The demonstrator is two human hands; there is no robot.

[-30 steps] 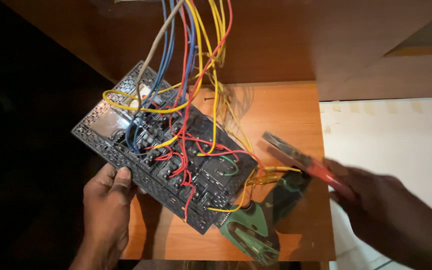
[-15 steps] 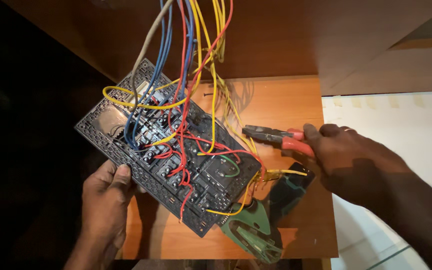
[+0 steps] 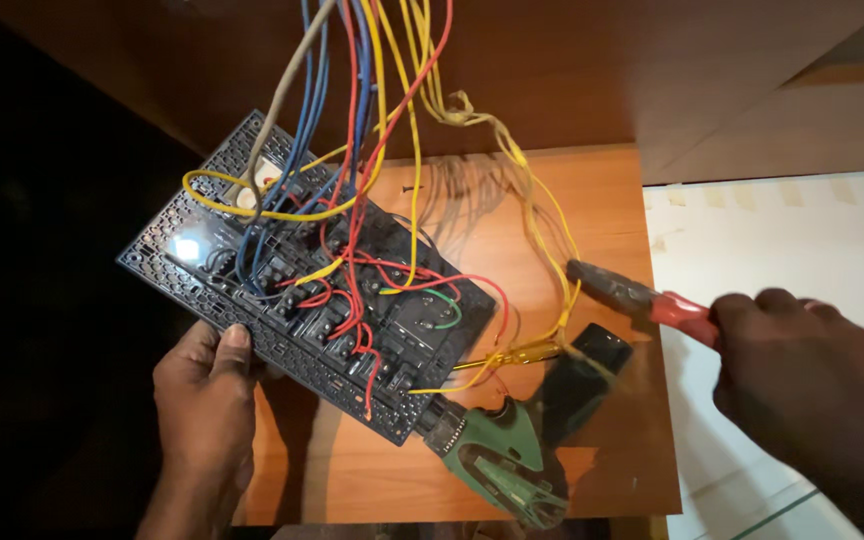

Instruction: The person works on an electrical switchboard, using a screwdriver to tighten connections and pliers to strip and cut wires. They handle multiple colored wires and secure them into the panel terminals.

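- The left hand point(image 3: 204, 400) is gripping the lower-left edge of the black switch panel point(image 3: 302, 300), tilting it above the counter point(image 3: 592, 200).
- The right hand point(image 3: 812, 385), right of the panel, is clasping red-handled pliers point(image 3: 642, 300) beside yellow wires point(image 3: 552, 260).
- A green drill point(image 3: 512, 450) is lying below the panel.

Nothing like that in view here, honestly: no packages, no labels, no signs, no screens that I can make out.
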